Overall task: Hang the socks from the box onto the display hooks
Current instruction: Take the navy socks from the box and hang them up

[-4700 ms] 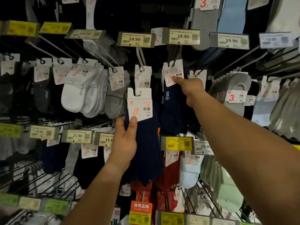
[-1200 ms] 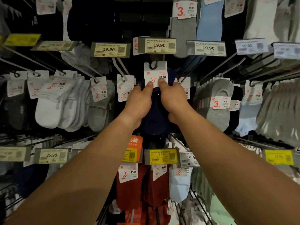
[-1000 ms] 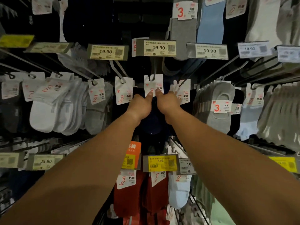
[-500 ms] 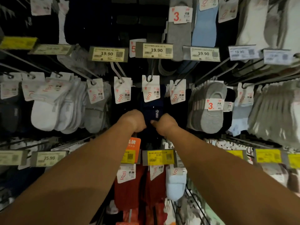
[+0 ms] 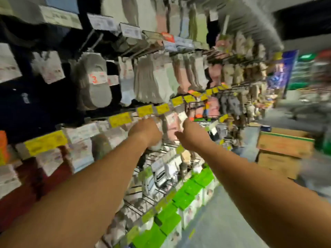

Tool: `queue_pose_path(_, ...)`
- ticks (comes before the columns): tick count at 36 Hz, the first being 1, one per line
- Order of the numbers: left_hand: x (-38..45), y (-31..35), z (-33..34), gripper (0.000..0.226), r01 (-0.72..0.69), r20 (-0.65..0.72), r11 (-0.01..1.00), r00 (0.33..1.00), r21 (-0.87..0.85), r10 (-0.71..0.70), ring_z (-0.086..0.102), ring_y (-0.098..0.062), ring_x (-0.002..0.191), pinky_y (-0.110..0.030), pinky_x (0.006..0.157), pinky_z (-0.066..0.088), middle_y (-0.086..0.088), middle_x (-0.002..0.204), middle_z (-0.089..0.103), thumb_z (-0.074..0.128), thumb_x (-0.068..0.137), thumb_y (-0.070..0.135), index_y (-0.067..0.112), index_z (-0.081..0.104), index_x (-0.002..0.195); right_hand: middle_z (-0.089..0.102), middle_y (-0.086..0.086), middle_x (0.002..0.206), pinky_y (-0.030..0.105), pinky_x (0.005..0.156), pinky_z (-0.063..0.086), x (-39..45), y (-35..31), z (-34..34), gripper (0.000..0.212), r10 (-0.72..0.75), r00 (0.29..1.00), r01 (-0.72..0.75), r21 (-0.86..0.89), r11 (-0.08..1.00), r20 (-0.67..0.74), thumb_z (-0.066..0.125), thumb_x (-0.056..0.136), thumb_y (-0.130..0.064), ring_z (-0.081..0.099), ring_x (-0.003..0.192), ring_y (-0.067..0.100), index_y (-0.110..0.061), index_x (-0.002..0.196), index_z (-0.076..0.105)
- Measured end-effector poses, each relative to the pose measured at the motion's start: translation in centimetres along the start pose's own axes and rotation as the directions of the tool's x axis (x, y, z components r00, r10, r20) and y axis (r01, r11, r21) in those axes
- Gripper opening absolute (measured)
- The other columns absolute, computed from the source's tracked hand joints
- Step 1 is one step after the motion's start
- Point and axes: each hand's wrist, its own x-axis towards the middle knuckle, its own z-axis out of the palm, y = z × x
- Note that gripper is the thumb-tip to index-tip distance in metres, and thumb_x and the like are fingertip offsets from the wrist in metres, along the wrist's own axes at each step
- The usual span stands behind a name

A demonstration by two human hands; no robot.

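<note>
Blurred sock rack; cardboard boxes right, on floor.

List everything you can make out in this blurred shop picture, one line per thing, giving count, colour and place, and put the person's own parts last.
Grey low-cut socks: one bunch, grey, with a red "3" label, upper left on a hook.
Pale socks: several bunches, white and pale green, middle row of hooks.
Pink socks: one bunch, pink, right of the pale ones.
Dark socks: count unclear, navy, far left.
Price tags: a row, yellow, along the rail above the hands.
Green packs: many, bright green, bottom row.
Cardboard boxes: at least two stacked, brown, on the floor at right.
Left hand: one, fingers curled, at the rack; too blurred to tell whether it holds anything.
Right hand: one, fingers loosely extended, empty.
</note>
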Motion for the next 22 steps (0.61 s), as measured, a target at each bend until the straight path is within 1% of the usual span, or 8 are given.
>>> queue_pose_path(3, -0.7, 8.9, 5.4, 0.049, -0.155, 0.137, 0.979, 0.975, -0.133, 0.173, 0.061, -0.034, 0.117, -0.036, 0.088, 0.048, -0.013, 0.131, 0.062, 0.058, 0.094, 0.043, 0.011, 0.056, 0.131, 0.066, 0.018, 0.115, 0.033, 0.072, 0.045, -3.6, 10.0, -2.4, 0.03, 0.257, 0.965, -0.259, -0.028, 0.966, -0.04, 0.05, 0.095, -0.035, 0.063, 0.102, 0.036, -0.011, 0.112, 0.056)
queue_pose_path(6, -2.0, 18.1, 9.9, 0.042, -0.307, 0.215, 0.924, 0.91, -0.226, 0.355, 0.062, -0.033, 0.099, -0.034, 0.076, 0.047, -0.009, 0.114, 0.066, 0.06, 0.088, 0.047, 0.014, 0.06, 0.114, 0.065, 0.02, 0.117, 0.036, 0.077, 0.045, -6.9, 18.2, -4.9, 0.04, 0.438, 0.895, -0.443, -0.057, 0.895, -0.08, 0.046, 0.096, -0.04, 0.062, 0.106, 0.038, -0.008, 0.117, 0.056)
queue_pose_path(9, -3.4, 25.4, 12.1, 0.036, -0.406, 0.279, 0.877, 0.837, -0.257, 0.47, 0.061, -0.032, 0.096, -0.036, 0.074, 0.046, -0.009, 0.096, 0.058, 0.06, 0.091, 0.048, 0.013, 0.055, 0.099, 0.062, 0.022, 0.122, 0.036, 0.079, 0.046, -9.5, 23.8, -7.8, 0.042, 0.531, 0.839, -0.542, -0.112, 0.833, -0.115, 0.051, 0.098, -0.038, 0.059, 0.112, 0.038, -0.001, 0.12, 0.051)
queue_pose_path(12, -3.4, 30.6, 13.6, 0.038, -0.424, 0.281, 0.858, 0.819, -0.29, 0.5, 0.064, -0.035, 0.108, -0.036, 0.081, 0.05, -0.016, 0.114, 0.067, 0.061, 0.09, 0.046, 0.011, 0.063, 0.106, 0.063, 0.019, 0.122, 0.036, 0.083, 0.048, -10.5, 27.9, -9.4, 0.045, 0.567, 0.812, -0.583, -0.141, 0.8, -0.138, 0.051, 0.098, -0.041, 0.06, 0.112, 0.036, -0.002, 0.122, 0.052)
queue_pose_path(14, -3.1, 33.0, 14.5, 0.043, -0.432, 0.286, 0.854, 0.812, -0.291, 0.509, 0.062, -0.035, 0.112, -0.035, 0.081, 0.047, -0.016, 0.121, 0.066, 0.062, 0.09, 0.046, 0.009, 0.061, 0.112, 0.063, 0.018, 0.123, 0.036, 0.085, 0.049, -10.3, 30.4, -10.0, 0.049, 0.58, 0.801, -0.598, -0.143, 0.789, -0.148, 0.049, 0.098, -0.044, 0.061, 0.113, 0.035, -0.003, 0.125, 0.052)
queue_pose_path(18, -1.4, 36.1, 16.8, 0.04, -0.428, 0.302, 0.845, 0.799, -0.322, 0.52, 0.06, -0.033, 0.107, -0.034, 0.08, 0.045, -0.015, 0.124, 0.063, 0.062, 0.091, 0.044, 0.01, 0.056, 0.111, 0.062, 0.017, 0.124, 0.038, 0.088, 0.049, -8.7, 33.8, -10.1, 0.049, 0.604, 0.781, -0.623, -0.133, 0.77, -0.162, 0.048, 0.098, -0.046, 0.059, 0.115, 0.037, -0.004, 0.125, 0.049)
queue_pose_path(20, -0.4, 37.4, 18.3, 0.042, -0.411, 0.31, 0.842, 0.797, -0.35, 0.518, 0.06, -0.034, 0.113, -0.034, 0.083, 0.046, -0.016, 0.126, 0.062, 0.061, 0.093, 0.042, 0.009, 0.056, 0.117, 0.063, 0.016, 0.122, 0.038, 0.087, 0.049, -7.6, 35.3, -9.5, 0.048, 0.613, 0.776, -0.63, -0.126, 0.766, -0.149, 0.047, 0.098, -0.047, 0.06, 0.113, 0.036, -0.006, 0.123, 0.051)
queue_pose_path(22, 0.4, 38.4, 19.6, 0.037, -0.392, 0.329, 0.838, 0.789, -0.38, 0.519, 0.058, -0.034, 0.117, -0.032, 0.08, 0.042, -0.016, 0.125, 0.062, 0.059, 0.095, 0.039, 0.009, 0.056, 0.118, 0.065, 0.015, 0.12, 0.038, 0.086, 0.051, -6.1, 36.8, -8.5, 0.047, 0.622, 0.774, -0.633, -0.115, 0.766, -0.118, 0.049, 0.096, -0.048, 0.062, 0.11, 0.035, -0.01, 0.124, 0.053)
